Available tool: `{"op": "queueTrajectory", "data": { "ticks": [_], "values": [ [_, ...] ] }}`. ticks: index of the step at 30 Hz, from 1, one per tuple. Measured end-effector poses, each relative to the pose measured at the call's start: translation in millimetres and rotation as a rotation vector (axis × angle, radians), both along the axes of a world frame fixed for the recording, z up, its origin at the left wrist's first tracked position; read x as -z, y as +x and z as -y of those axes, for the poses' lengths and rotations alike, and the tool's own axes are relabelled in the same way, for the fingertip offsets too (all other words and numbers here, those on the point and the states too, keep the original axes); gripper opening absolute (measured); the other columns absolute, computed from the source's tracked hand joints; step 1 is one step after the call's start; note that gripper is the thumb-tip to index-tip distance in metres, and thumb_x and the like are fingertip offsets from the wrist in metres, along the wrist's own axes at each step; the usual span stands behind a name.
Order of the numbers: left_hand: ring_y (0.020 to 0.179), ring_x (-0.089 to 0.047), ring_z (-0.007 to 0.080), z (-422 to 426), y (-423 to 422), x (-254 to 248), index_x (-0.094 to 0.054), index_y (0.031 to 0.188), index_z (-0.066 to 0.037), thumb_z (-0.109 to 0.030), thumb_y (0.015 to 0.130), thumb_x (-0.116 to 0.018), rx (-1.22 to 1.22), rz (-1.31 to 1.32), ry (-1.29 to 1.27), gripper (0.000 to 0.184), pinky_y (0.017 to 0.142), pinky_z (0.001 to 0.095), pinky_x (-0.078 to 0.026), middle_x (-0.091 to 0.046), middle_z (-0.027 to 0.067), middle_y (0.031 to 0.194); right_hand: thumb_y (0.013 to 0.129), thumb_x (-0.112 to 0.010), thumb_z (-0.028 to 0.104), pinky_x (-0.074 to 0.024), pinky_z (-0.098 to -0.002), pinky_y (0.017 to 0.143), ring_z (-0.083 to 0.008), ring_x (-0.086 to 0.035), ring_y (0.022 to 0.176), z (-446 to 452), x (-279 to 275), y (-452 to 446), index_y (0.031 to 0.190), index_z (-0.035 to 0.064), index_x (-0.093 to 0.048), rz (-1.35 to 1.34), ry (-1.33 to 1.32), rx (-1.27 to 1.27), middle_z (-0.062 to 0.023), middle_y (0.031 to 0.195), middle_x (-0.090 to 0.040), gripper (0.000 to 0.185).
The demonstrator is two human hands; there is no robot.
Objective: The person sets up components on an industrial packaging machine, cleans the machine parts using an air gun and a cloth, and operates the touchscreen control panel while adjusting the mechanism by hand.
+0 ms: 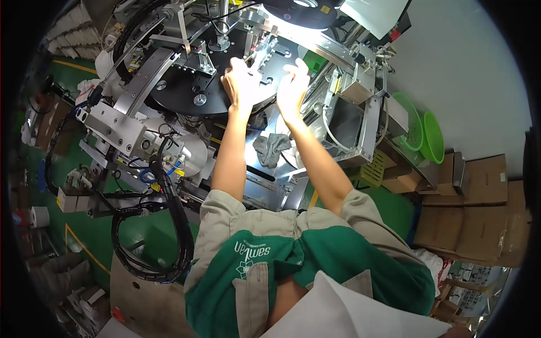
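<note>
Both hands reach over a round black machine plate under a bright lamp. My left hand [241, 84] is at a small metal fixture [262, 54] on the plate, its fingers bent together; glare hides what they hold, if anything. To the right of it, my right hand [293, 87] is raised near the plate's right edge, with fingers apart and nothing visible in them. The black plate [220, 96] carries several metal fittings. A grey cloth [271, 149] lies on the metal surface below, between my forearms.
A metal cylinder unit [174, 152] with black hoses stands left of my forearms. Metal framing [366, 129] is close on the right, with green baskets [432, 137] and cardboard boxes [479, 225] beyond. The lamp [301, 11] hangs above my hands.
</note>
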State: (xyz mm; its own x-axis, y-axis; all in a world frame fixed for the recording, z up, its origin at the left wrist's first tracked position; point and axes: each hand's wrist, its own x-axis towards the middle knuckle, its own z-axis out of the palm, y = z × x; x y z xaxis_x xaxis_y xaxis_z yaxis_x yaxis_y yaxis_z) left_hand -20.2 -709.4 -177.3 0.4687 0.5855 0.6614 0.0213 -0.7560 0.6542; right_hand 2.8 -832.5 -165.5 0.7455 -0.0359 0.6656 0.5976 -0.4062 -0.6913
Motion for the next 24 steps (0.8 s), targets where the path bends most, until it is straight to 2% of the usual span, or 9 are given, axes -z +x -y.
{"op": "queueTrajectory", "data": {
  "ticks": [2,4,7,11,14,16,18,22,24],
  "values": [
    [0.069,-0.060,0.0332,10.8,-9.9,-13.7,-0.052,0.081,-0.005,-0.011,0.074,-0.060,-0.063,-0.056,0.078,0.013,0.063,0.0455,-0.048,-0.060,0.0141,0.069,0.074,-0.052,0.003,-0.0435,-0.0421,0.085,-0.0301,-0.055,0.094,-9.1,-2.3,48.5,0.116,0.0026,-0.049,-0.137,-0.110,0.139,-0.0127,0.111,-0.061,0.043],
    [0.073,-0.059,0.0309,23.8,-18.7,-23.3,-0.053,0.081,-0.006,-0.011,0.076,-0.058,-0.086,0.005,0.160,0.009,0.064,0.0449,-0.047,-0.060,0.0115,0.071,0.075,-0.059,0.013,-0.0422,-0.0471,0.086,-0.0301,-0.054,0.103,-23.1,14.8,101.4,0.117,0.0038,-0.048,-0.173,-0.429,0.266,-0.0112,0.116,-0.059,0.045],
    [0.072,-0.052,0.0264,61.3,-26.0,-27.5,-0.056,0.079,-0.009,-0.014,0.073,-0.054,0.185,-0.074,0.294,0.007,0.061,0.0407,-0.037,-0.055,0.0110,0.070,0.076,-0.068,0.025,-0.0424,-0.0477,0.088,-0.0312,-0.051,0.112,-23.1,25.6,155.0,0.117,0.0066,-0.050,-0.005,-0.829,0.179,-0.0111,0.113,-0.060,0.048],
    [0.080,-0.050,0.0252,102.4,9.5,-14.1,-0.060,0.085,-0.008,-0.015,0.078,-0.053,0.160,-0.394,0.452,0.012,0.065,0.0395,-0.038,-0.056,0.0080,0.079,0.076,-0.071,0.026,-0.0450,-0.0384,0.090,-0.0309,-0.059,0.101,-10.6,1.2,180.1,0.115,0.0021,-0.055,0.035,-1.121,-0.182,-0.0160,0.103,-0.063,0.048],
    [0.087,-0.050,0.0248,114.5,49.0,0.7,-0.064,0.092,-0.007,-0.017,0.078,-0.055,0.088,-0.436,0.504,0.019,0.071,0.0384,-0.038,-0.060,0.0090,0.087,0.078,-0.070,0.026,-0.0451,-0.0380,0.089,-0.0297,-0.059,0.103,-12.7,2.9,186.7,0.116,0.0018,-0.054,-0.142,-0.975,-0.185,-0.0166,0.102,-0.063,0.048],
    [0.092,-0.050,0.0255,114.5,70.9,7.5,-0.065,0.096,-0.007,-0.019,0.079,-0.055,0.075,-0.450,0.504,0.023,0.074,0.0383,-0.037,-0.062,0.0107,0.092,0.086,-0.062,0.023,-0.0448,-0.0341,0.088,-0.0233,-0.059,0.104,-12.9,-33.8,161.2,0.120,0.0031,-0.052,-0.560,-0.835,-0.299,-0.0167,0.110,-0.062,0.041],
    [0.097,-0.050,0.0265,112.0,90.5,8.4,-0.065,0.099,-0.006,-0.021,0.080,-0.054,0.097,-0.519,0.461,0.027,0.077,0.0388,-0.036,-0.062,0.0126,0.096,0.088,-0.056,0.021,-0.0446,-0.0312,0.087,-0.0192,-0.060,0.100,-19.3,-51.5,145.5,0.121,0.0019,-0.052,-0.741,-0.713,-0.213,-0.0145,0.107,-0.064,0.038],
    [0.101,-0.049,0.0276,100.8,129.0,22.0,-0.062,0.105,-0.004,-0.025,0.081,-0.054,-0.164,-0.310,0.489,0.033,0.081,0.0396,-0.036,-0.062,0.0140,0.098,0.090,-0.051,0.032,-0.0424,-0.0322,0.090,-0.0185,-0.061,0.098,-12.3,-25.3,179.5,0.103,0.0097,-0.068,-0.622,-0.722,-0.222,-0.0085,0.104,-0.067,0.031],
    [0.100,-0.051,0.0280,102.0,134.6,21.1,-0.062,0.103,-0.004,-0.023,0.081,-0.054,-0.089,-0.347,0.419,0.030,0.083,0.0396,-0.036,-0.062,0.0136,0.098,0.090,-0.052,0.032,-0.0426,-0.0324,0.091,-0.0193,-0.061,0.099,-11.2,-19.6,184.8,0.104,0.0093,-0.068,-0.632,-0.704,-0.259,-0.0093,0.106,-0.067,0.031]
  ]
}}
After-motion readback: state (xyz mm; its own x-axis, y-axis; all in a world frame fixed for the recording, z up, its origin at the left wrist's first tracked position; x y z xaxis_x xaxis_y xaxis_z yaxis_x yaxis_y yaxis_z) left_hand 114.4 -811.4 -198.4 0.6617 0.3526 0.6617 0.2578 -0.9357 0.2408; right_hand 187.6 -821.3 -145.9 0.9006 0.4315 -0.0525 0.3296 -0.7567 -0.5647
